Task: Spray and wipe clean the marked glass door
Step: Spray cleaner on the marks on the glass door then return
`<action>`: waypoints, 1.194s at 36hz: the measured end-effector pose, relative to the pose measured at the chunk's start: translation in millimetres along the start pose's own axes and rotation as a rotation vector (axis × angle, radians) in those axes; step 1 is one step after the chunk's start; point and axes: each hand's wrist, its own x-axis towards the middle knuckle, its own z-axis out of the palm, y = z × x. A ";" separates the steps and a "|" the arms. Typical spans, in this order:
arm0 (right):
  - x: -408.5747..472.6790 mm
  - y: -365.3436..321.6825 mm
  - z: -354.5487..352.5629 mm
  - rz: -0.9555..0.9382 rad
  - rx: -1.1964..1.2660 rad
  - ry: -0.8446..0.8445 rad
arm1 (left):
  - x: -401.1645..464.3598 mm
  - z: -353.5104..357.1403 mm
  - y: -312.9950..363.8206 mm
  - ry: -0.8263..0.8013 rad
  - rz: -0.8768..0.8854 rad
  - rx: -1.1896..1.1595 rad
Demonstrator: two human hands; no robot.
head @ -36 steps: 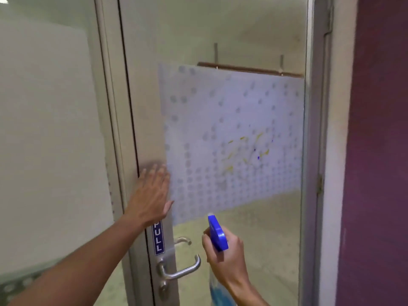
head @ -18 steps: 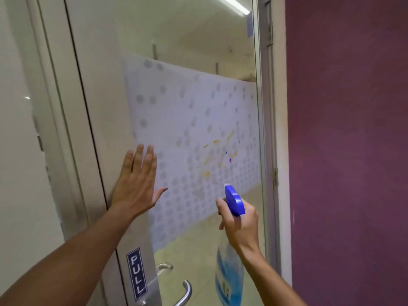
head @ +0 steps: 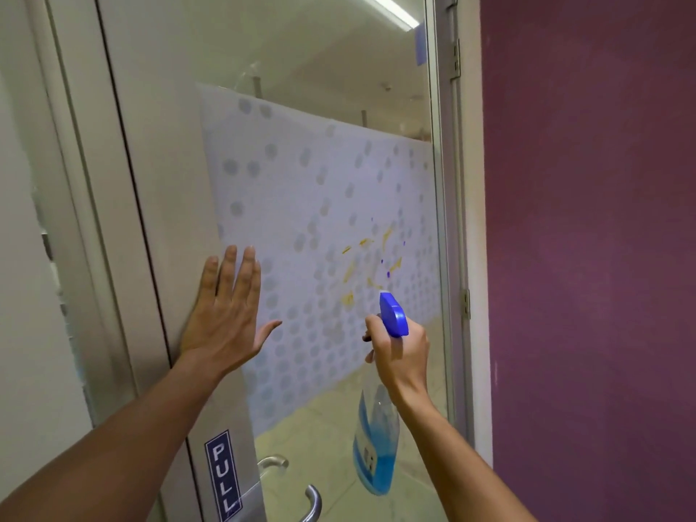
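The glass door has a frosted dotted band across its middle. Yellow and purple marks sit on the band toward the right. My left hand lies flat, fingers spread, against the door's metal stile and the edge of the glass. My right hand grips a clear spray bottle of blue liquid. Its blue nozzle head points up at the glass just below the marks.
A blue PULL sign and a metal lever handle are low on the stile. The grey door frame runs down the right, with a purple wall beyond it. Another glass panel lies left.
The view has tilted up and closer to the door. My right hand has raised the spray bottle toward the marks. My left hand stays flat on the stile.
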 end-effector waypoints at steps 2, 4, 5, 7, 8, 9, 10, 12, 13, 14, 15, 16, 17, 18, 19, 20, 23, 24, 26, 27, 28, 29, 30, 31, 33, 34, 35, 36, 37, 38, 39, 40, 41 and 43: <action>4.8 0.1 -0.8 0.012 -0.021 -0.001 | 0.4 0.7 0.0 0.010 -0.002 -0.010; 8.9 0.3 -2.3 0.039 -0.039 -0.013 | 0.8 1.3 0.3 0.011 -0.001 -0.025; 10.2 0.8 -3.4 0.053 -0.039 -0.012 | 0.7 1.8 0.4 0.008 0.001 -0.028; 12.5 2.4 -5.4 0.067 -0.030 0.004 | 0.5 2.4 0.4 0.008 0.000 -0.028; 13.2 3.7 -6.6 0.070 -0.024 0.010 | 0.6 2.6 0.5 0.010 0.001 -0.030; 15.0 5.4 -8.9 0.075 -0.020 0.011 | 1.5 2.2 1.9 0.013 0.003 -0.032; 15.9 7.2 -10.4 0.079 -0.021 0.009 | 1.8 2.2 2.1 0.014 0.005 -0.035; 16.9 10.1 -11.9 0.087 -0.024 0.006 | 0.7 2.6 0.3 0.014 0.004 -0.034; 18.0 12.0 -13.5 0.091 -0.025 0.006 | 0.2 2.8 -0.1 0.016 0.003 -0.032; 19.9 13.9 -15.5 0.096 -0.029 0.001 | 0.4 3.0 0.3 0.019 0.004 -0.030; 22.1 15.8 -17.7 0.102 -0.029 -0.003 | 0.3 3.1 0.7 0.024 0.006 -0.029; 24.4 17.0 -19.6 0.109 -0.019 -0.007 | 0.5 3.2 1.0 0.027 0.007 -0.031; 26.6 17.9 -21.5 0.116 -0.002 -0.008 | 0.6 3.3 1.1 0.029 0.007 -0.034; 28.8 18.7 -23.6 0.119 0.017 -0.006 | 0.7 3.9 1.2 0.031 0.008 -0.037; 31.1 19.5 -25.6 0.118 0.033 -0.003 | 0.9 4.4 1.3 0.034 0.009 -0.039; 33.3 20.6 -27.8 0.114 0.047 0.001 | 0.9 5.1 1.3 0.039 0.008 -0.043; 41.4 24.8 -37.1 0.117 0.073 0.023 | 2.3 8.2 2.3 0.061 0.009 -0.052; 43.8 25.7 -39.5 0.125 0.074 0.028 | 2.1 9.7 1.7 0.068 0.008 -0.052; 49.2 27.9 -45.2 0.138 0.066 0.034 | 1.6 12.0 0.9 0.076 0.006 -0.050; 52.6 29.6 -48.7 0.142 0.062 0.038 | 1.8 12.8 1.4 0.082 0.006 -0.050; 56.1 31.3 -52.1 0.149 0.064 0.047 | 1.8 13.3 1.6 0.090 0.008 -0.050; 59.7 32.9 -55.4 0.153 0.068 0.059 | 2.0 13.7 2.0 0.095 0.008 -0.047; 63.3 34.4 -58.8 0.155 0.071 0.073 | 2.1 14.0 2.0 0.099 0.007 -0.042; 66.9 35.9 -62.1 0.157 0.075 0.087 | 2.2 14.3 1.7 0.103 0.006 -0.037; 74.2 39.6 -69.1 0.170 0.101 0.115 | 2.4 15.3 1.5 0.110 0.004 -0.025; 78.5 41.8 -72.6 0.181 0.120 0.130 | 2.8 16.0 1.6 0.114 0.005 -0.018; 82.8 43.6 -76.4 0.191 0.137 0.143 | 3.0 16.7 1.5 0.117 0.005 -0.011; 87.0 44.8 -80.1 0.198 0.151 0.147 | 3.1 17.3 1.6 0.119 0.006 -0.004; 90.9 45.4 -83.7 0.203 0.163 0.141 | 3.0 17.6 1.6 0.118 0.007 0.003; 94.8 46.0 -86.9 0.208 0.173 0.128 | 3.0 17.6 1.6 0.118 0.006 0.010; 98.4 46.6 -89.9 0.214 0.184 0.114 | 2.7 17.4 1.7 0.119 0.006 0.017; 102.0 47.2 -92.6 0.221 0.193 0.103 | 2.7 17.1 1.8 0.120 0.005 0.021; 105.8 48.0 -95.1 0.225 0.198 0.095 | 2.8 16.6 2.1 0.121 0.005 0.023; 113.4 51.1 -100.2 0.238 0.189 0.086 | 3.1 15.2 2.4 0.130 0.004 0.022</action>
